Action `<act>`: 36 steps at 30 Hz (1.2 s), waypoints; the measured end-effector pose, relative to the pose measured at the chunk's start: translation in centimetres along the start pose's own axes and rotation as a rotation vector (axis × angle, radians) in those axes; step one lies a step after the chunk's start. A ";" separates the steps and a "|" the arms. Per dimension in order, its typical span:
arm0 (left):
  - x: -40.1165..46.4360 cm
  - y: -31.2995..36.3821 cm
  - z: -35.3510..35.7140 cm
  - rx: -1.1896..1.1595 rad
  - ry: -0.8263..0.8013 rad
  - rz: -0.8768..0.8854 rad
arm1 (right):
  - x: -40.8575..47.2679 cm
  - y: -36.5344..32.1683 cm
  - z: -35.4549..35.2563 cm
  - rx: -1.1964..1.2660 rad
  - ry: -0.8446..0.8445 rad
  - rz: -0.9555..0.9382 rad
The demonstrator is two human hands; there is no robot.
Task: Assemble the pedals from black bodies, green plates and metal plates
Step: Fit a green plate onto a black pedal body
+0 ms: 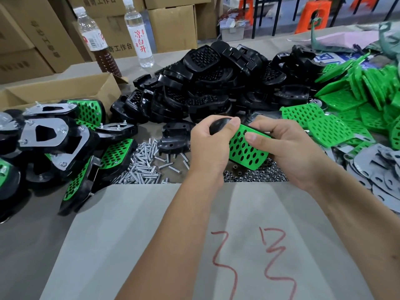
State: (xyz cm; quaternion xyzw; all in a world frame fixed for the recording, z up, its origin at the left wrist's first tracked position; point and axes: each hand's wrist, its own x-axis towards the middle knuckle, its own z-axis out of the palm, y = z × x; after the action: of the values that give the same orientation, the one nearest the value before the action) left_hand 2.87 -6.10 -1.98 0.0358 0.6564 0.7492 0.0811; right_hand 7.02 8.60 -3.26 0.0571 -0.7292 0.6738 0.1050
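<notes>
Here, going left to right across the desk: finished pedals (65, 135) heap at the left edge, screws (142, 165) lie mid-desk, and the left hand (207, 146) curls round a black body (218, 124) while the right hand (281, 148) pinches a green plate (244, 148) onto it. Seating should go best with the plate squared to the body before pressing, probably. Spare green plates (337, 118) crowd the right edge.
</notes>
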 end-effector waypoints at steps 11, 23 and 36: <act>-0.3 -0.1 0.7 -0.164 -0.062 -0.027 | -0.5 0.0 -0.6 0.290 -0.032 0.057; 0.5 -0.1 -0.1 -0.144 0.001 0.159 | -0.7 -0.6 -0.3 0.380 -0.137 0.107; 1.4 -1.6 0.0 -0.139 -0.014 -0.016 | 0.3 0.9 0.5 0.401 0.153 0.104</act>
State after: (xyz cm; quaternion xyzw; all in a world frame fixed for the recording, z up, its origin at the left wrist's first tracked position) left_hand 1.61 -5.65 -3.64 0.0302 0.6027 0.7919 0.0937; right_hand 6.49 8.23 -4.10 -0.0125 -0.5725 0.8122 0.1116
